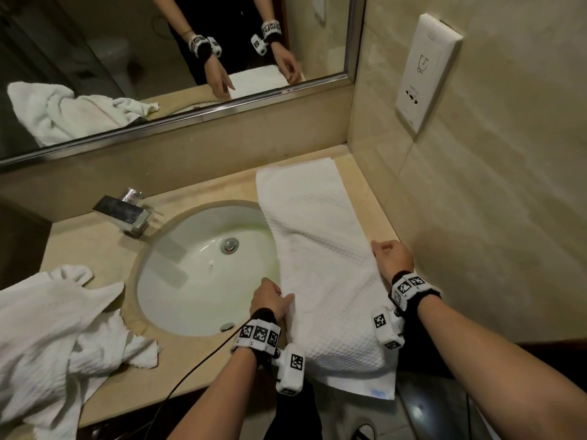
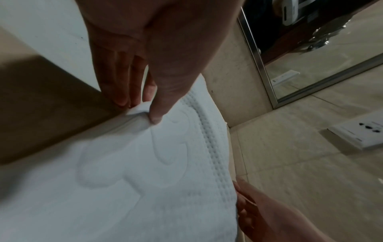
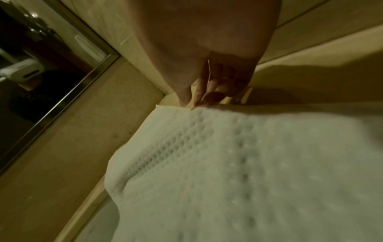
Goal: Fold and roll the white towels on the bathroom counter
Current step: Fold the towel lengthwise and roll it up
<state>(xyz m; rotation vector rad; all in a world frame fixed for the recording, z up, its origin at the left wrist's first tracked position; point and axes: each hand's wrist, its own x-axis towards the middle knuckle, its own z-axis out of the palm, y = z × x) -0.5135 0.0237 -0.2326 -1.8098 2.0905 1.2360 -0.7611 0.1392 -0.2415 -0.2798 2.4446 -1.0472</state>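
Both hands are pinching the long white waffle-weave towel (image 1: pixel 320 265): left hand (image 1: pixel 270 301) its left edge, right hand (image 1: pixel 394 258) its right edge, on the beige tabletop (image 1: pixel 104 242), right of the white oval sink (image 1: pixel 178 281).

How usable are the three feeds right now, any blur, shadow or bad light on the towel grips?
Head view: dim, warm, edges bent; both hands readable. Left wrist view: left hand pinching the towel is clear, foreground soft. Right wrist view: dark, yellowish, blurred; right hand shadowed at the towel edge.

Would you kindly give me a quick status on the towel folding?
Left hand pinches folded towel edge; right hand grips opposite edge. Towel overhangs sink. Crumpled towel waits left.
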